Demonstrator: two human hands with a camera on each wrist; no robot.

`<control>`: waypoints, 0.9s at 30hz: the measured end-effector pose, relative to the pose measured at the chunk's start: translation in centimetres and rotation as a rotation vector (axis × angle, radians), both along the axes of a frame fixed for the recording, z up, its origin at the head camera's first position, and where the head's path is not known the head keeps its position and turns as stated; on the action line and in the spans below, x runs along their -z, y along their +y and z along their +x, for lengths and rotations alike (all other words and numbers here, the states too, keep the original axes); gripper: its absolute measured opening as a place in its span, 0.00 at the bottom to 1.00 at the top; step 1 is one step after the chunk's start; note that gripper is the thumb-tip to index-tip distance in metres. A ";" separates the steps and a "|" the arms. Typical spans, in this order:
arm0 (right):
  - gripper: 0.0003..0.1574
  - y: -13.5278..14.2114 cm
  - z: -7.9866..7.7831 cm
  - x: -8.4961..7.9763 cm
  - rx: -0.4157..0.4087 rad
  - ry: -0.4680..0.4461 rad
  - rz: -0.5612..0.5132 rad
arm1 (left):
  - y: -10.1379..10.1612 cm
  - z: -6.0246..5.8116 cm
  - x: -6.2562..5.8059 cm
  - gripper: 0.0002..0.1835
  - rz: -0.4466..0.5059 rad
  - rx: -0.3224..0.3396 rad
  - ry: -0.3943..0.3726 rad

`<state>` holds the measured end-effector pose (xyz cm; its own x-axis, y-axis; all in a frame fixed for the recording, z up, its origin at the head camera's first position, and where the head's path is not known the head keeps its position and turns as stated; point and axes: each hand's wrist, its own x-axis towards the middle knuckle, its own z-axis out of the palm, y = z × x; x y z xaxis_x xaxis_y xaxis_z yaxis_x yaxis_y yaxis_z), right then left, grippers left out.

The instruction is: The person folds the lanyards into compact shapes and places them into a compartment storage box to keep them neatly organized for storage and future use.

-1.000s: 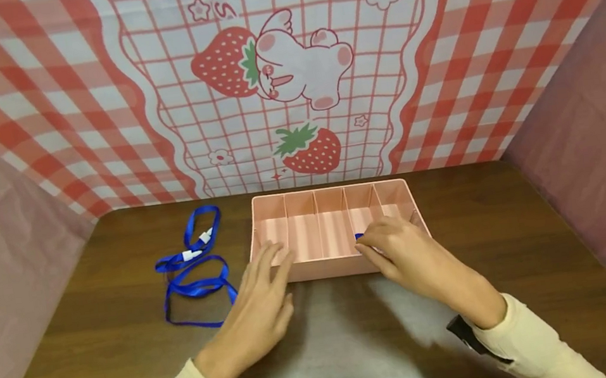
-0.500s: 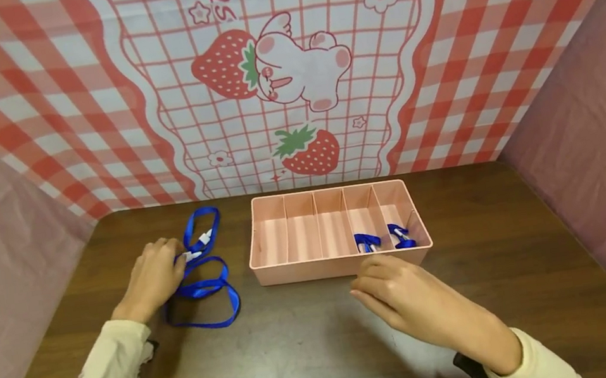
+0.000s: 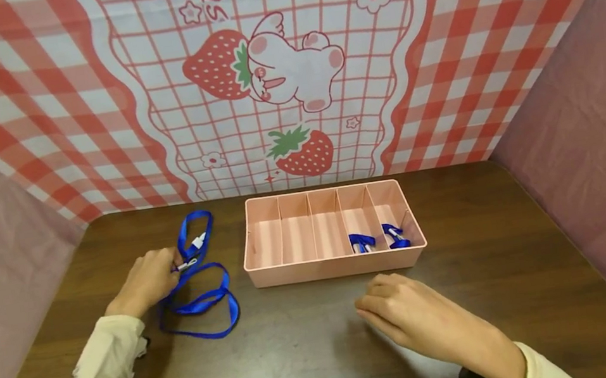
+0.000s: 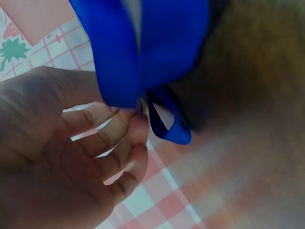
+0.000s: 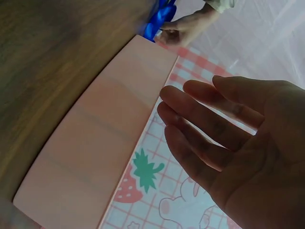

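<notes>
The left hand (image 3: 145, 283), over the tray (image 3: 336, 267) a second ago, now pinches a blue strap (image 3: 203, 303) at the tray's 9 o'clock; the right hand (image 3: 412, 321), loosely spread, has withdrawn to 5 o'clock. The wooden table (image 3: 303, 361) meets strawberry cloth (image 3: 294, 81) at 12, pink drapes (image 3: 575, 115) at 3 and 9.

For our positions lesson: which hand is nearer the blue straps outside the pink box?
Left. The left hand pinches part of the blue straps; the right hand is apart, to their right, in front of the pink box.
</notes>
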<state>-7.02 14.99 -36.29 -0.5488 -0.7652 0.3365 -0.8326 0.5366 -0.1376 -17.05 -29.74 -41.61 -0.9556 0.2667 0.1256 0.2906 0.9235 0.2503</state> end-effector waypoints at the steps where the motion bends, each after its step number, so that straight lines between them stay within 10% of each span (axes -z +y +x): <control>1: 0.02 0.0 0.0 0.1 -0.004 0.003 -0.003 | 0.1 0.2 0.0 0.08 0.001 0.008 0.002; 18: 0.02 -0.7 0.1 0.1 -0.022 0.019 0.030 | 4.4 4.3 -2.9 0.08 0.212 -0.003 0.364; 27: 0.09 -2.4 -0.7 -1.4 -0.005 0.016 -0.041 | 9.0 6.6 -5.5 0.10 0.375 0.162 0.407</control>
